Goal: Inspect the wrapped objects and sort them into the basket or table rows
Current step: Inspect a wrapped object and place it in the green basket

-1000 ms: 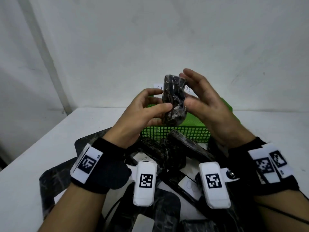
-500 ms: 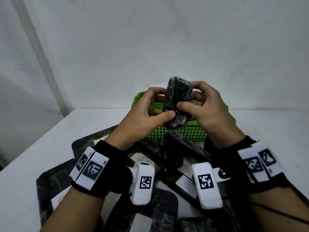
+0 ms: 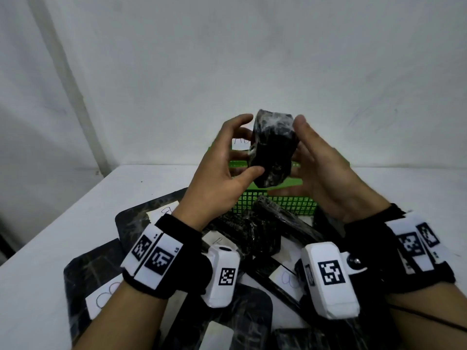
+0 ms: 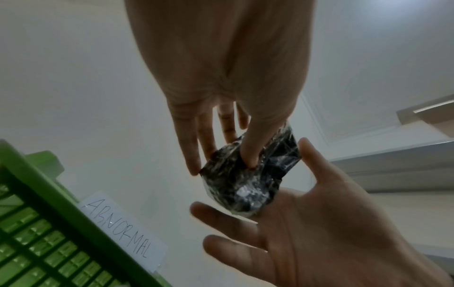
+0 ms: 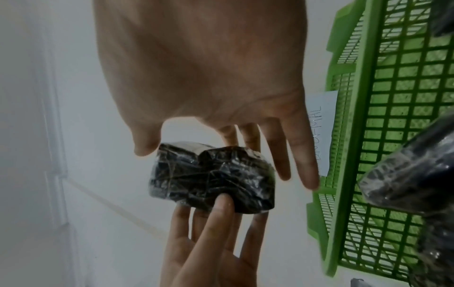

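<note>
White walls meet behind a white counter [image 3: 63, 223], which stands in a bare room corner. On the counter lies a heap of flat and blocky wrapped objects [image 3: 262, 233] in black material under clear film, several bearing small white paper slips with pen marks too loose to read. Behind the heap sits a green plastic basket [image 3: 285, 202] with lattice walls. A white paper label [image 4: 123, 231] taped to its rim reads "ABNORMAL" in handwritten capitals. Both wrists wear black bands carrying white blocks printed with square black-and-white code patterns.

Raised above the basket, between both hands, is one black wrapped bundle [image 3: 273, 150], crinkled and glossy, roughly block-shaped and standing on end. The left hand [image 3: 222, 173] holds it in a pinching grip: the thumb presses the near lower face, as the right wrist view shows, while the fingers reach behind the far side. The right hand [image 3: 326, 173] is spread wide, fingers nearly straight, its palm cupping the bundle's right side and its thumb tip resting by the upper corner. The bundle touches neither basket nor counter.
</note>
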Available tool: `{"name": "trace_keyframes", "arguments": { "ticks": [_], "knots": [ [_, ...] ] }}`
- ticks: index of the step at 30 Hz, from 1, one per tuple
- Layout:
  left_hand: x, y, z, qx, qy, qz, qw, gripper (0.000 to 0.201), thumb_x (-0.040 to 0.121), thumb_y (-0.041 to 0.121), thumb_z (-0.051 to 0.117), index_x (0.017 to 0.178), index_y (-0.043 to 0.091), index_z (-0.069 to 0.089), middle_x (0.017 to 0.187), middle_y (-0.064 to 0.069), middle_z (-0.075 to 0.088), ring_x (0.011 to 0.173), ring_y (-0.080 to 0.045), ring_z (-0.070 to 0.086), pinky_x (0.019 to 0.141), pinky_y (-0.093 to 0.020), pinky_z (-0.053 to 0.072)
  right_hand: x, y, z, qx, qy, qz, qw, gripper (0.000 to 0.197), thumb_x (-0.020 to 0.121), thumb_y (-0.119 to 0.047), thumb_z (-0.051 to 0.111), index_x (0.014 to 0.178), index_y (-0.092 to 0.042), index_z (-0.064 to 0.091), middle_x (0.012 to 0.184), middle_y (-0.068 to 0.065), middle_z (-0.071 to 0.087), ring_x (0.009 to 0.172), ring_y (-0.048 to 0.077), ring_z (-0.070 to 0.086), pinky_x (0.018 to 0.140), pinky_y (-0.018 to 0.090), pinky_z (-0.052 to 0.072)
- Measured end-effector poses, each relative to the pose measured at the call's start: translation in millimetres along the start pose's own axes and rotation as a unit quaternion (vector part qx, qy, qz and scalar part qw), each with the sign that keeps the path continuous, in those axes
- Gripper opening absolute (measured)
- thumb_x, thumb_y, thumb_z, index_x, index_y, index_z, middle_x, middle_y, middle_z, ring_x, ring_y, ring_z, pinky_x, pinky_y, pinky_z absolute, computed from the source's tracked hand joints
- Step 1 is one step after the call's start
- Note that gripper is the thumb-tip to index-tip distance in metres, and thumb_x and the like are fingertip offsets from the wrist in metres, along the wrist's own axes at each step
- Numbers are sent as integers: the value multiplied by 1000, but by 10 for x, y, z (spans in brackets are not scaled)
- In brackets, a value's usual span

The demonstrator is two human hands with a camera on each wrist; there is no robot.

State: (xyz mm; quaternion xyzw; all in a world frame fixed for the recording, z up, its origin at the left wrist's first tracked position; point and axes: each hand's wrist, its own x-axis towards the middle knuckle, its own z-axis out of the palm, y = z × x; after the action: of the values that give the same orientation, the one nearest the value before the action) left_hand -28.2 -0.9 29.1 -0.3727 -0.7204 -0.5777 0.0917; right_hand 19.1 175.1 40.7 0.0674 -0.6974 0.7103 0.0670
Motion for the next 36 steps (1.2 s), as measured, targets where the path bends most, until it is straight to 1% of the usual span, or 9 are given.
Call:
{"name": "trace_keyframes", "arguments": {
  "ticks": [4,12,16,19,21,24,27,33,36],
  "knots": [
    [-8,-5,-26,-3,-14,22,1000,70,87,-5,64,142,33,40,130,15,48,124,-12,57,99,-38,54,-15,-3,-9,56,-41,10,998,44,87,-51,65,122,-25,70,128,5,70,105,34,74,82,53,61],
    [-4,-21,-62,-37,-44,35,998,58,94,-7,58,139,28,46,134,6,52,127,-11,55,91,-20,51,37,35,69,29,37,-45,998,29,81,-19,64,104,-3,67,102,11,73,92,29,74,67,37,63],
    [14,52,-117,-117,-11,8,993,44,96,-9,45,127,19,57,129,2,62,123,-17,60,89,-28,54,40,58,37,-20,15,-93,995,30,75,-20,72,102,-12,63,109,5,70,96,23,73,79,41,62],
    [27,132,-156,-155,9,-74,985,23,102,28,48,114,19,65,108,9,70,99,-11,70,72,-27,55,5,72,-19,-190,30,-153,969,51,70,-28,83,115,-26,60,132,-7,61,117,15,65,103,45,54],
    [26,139,-154,-147,4,-124,981,34,94,45,53,112,18,65,101,7,70,85,-15,71,65,-27,57,-23,76,-32,-260,3,-178,949,76,69,-35,86,134,-28,48,144,-7,49,129,10,56,111,42,48],
    [19,182,-131,-170,20,-126,977,23,94,20,63,116,14,62,99,-5,68,80,-19,67,61,-28,58,-26,91,-11,-212,-27,-177,961,95,76,-45,80,153,-35,26,151,-11,43,135,6,52,113,34,45],
    [18,211,-129,-180,19,-101,978,33,91,11,66,123,14,58,109,-6,67,84,-15,70,65,-27,58,14,83,27,-135,45,-130,981,84,86,-64,61,155,-41,19,158,-13,37,137,8,51,115,42,42],
    [-11,136,-113,-68,-23,-85,994,56,84,6,75,132,20,50,117,1,64,84,-4,71,71,-21,57,79,180,64,-101,78,-52,990,34,100,-31,62,132,-21,56,117,-1,74,106,15,72,92,49,59],
    [-10,104,-117,-33,-60,-81,994,62,78,15,83,130,25,50,120,3,61,89,-1,68,78,-24,57,101,190,66,-114,109,-73,985,28,94,-20,69,122,-18,62,111,1,75,98,12,74,74,32,61]
  ]
}}
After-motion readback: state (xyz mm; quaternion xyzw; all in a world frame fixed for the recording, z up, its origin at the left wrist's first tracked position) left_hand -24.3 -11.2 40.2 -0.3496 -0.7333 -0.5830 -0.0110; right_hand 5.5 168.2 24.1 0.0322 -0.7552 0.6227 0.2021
